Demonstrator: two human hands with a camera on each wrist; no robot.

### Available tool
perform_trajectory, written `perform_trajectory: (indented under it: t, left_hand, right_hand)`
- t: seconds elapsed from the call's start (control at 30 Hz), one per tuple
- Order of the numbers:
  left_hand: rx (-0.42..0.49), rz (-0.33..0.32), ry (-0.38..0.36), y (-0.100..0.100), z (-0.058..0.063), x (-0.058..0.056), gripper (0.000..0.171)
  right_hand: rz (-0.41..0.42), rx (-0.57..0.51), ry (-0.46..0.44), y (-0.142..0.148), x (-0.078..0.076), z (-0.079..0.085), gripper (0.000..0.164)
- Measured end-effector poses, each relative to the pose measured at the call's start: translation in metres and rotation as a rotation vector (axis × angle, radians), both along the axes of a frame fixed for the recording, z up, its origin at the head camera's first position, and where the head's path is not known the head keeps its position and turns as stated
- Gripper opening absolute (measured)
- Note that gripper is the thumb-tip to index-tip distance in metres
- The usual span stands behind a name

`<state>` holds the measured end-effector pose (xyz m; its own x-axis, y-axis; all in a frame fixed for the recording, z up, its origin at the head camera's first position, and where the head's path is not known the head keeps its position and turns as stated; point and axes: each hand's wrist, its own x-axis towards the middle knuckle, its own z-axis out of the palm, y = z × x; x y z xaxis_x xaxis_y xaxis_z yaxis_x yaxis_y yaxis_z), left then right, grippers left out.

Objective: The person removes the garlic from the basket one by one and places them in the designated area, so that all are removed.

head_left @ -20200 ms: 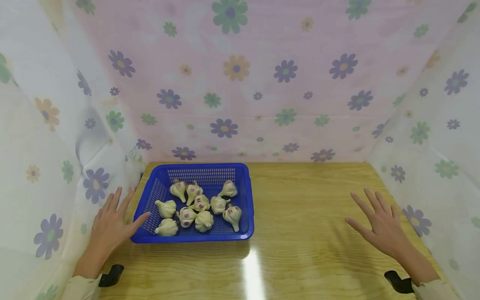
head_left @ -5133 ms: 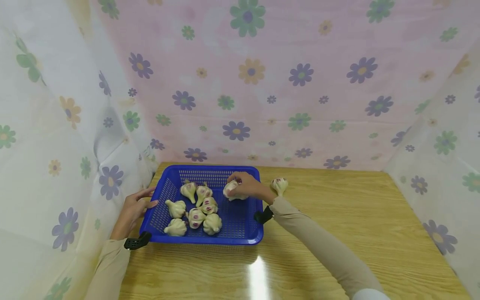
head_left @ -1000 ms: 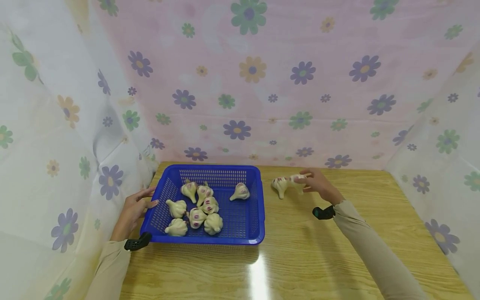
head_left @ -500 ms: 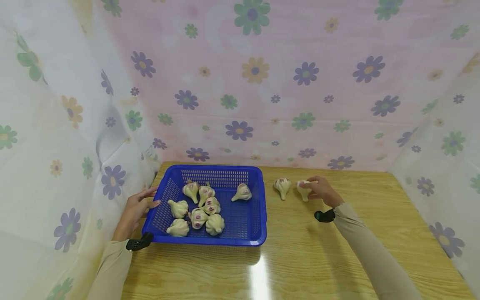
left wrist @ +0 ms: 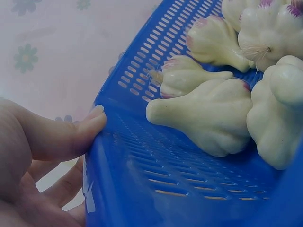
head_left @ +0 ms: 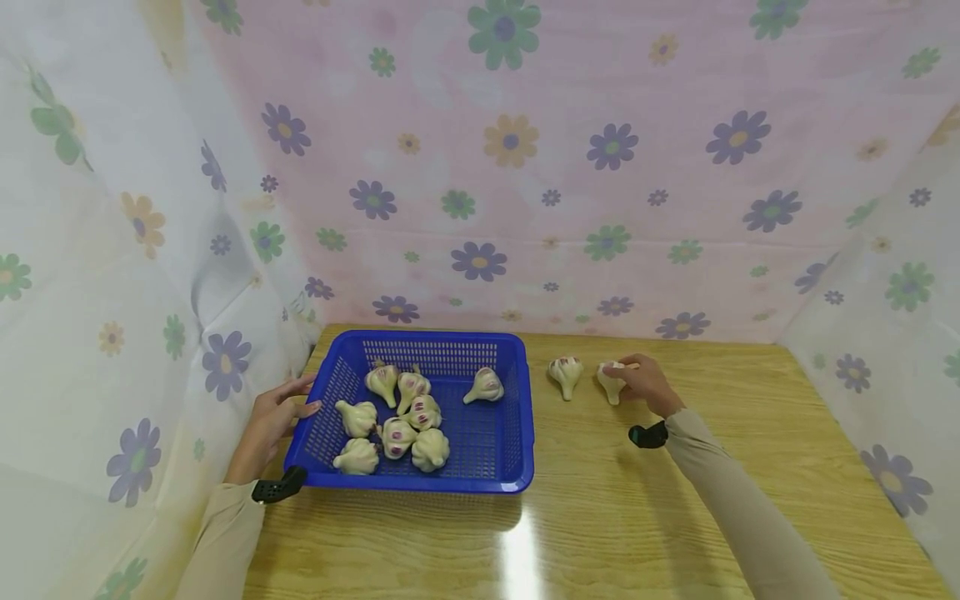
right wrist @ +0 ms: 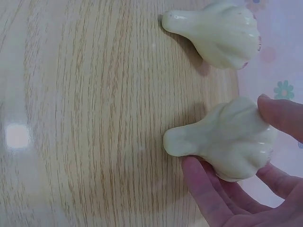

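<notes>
My left hand (head_left: 266,429) grips the left rim of a blue plastic basket (head_left: 412,482). In the left wrist view the thumb lies on the basket's rim (left wrist: 102,165) and the fingers are outside the wall. Several garlic bulbs (head_left: 431,450) sit inside, most toward the left, with a lone bulb (head_left: 486,385) at the right. Right of the basket, my right hand (head_left: 648,387) holds a garlic bulb (right wrist: 232,137) on the table between thumb and fingers, its stem toward me. A second bulb (head_left: 566,375) lies beside it, apart, pointing the same way.
The wooden table (head_left: 600,508) reaches back to a pink flowered cloth (head_left: 562,233). White flowered cloth walls (head_left: 900,358) stand at both sides. A wrist camera mount (head_left: 648,435) hangs below the right wrist, and another mount (head_left: 279,485) is near the basket's front left corner.
Over the last second the right hand has set its bulb upright-stemmed toward me and shifted it slightly right, apart from the other bulb. Earlier, two bulbs left the basket. The left hand stays put.
</notes>
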<state>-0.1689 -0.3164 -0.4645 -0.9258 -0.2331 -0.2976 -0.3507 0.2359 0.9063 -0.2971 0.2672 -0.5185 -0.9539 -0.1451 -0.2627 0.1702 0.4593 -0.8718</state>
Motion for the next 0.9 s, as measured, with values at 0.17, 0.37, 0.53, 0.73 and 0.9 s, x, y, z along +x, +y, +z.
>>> perform_trajectory:
  t: [0.17, 0.37, 0.53, 0.73, 0.9]
  left_hand:
    - [-0.002, -0.002, -0.006, 0.002, 0.001, 0.000, 0.063]
    - [0.001, -0.005, 0.000, 0.002, 0.001, 0.001, 0.063]
    - [0.008, -0.006, 0.004, 0.003, 0.003, 0.002, 0.063]
    - [0.013, -0.011, 0.004, 0.001, 0.001, 0.001, 0.063]
    - [0.006, -0.013, 0.007, -0.001, -0.001, 0.001, 0.063]
  right_hand:
    - [0.009, 0.026, 0.003, 0.001, 0.002, 0.004, 0.069]
    - [0.040, 0.055, -0.008, 0.002, 0.003, 0.010, 0.069]
    - [0.060, 0.088, 0.009, 0.004, 0.002, 0.020, 0.072]
    - [0.075, 0.148, 0.043, 0.000, 0.003, 0.039, 0.067]
    - [0.112, 0.170, 0.067, -0.008, 0.004, 0.057, 0.064]
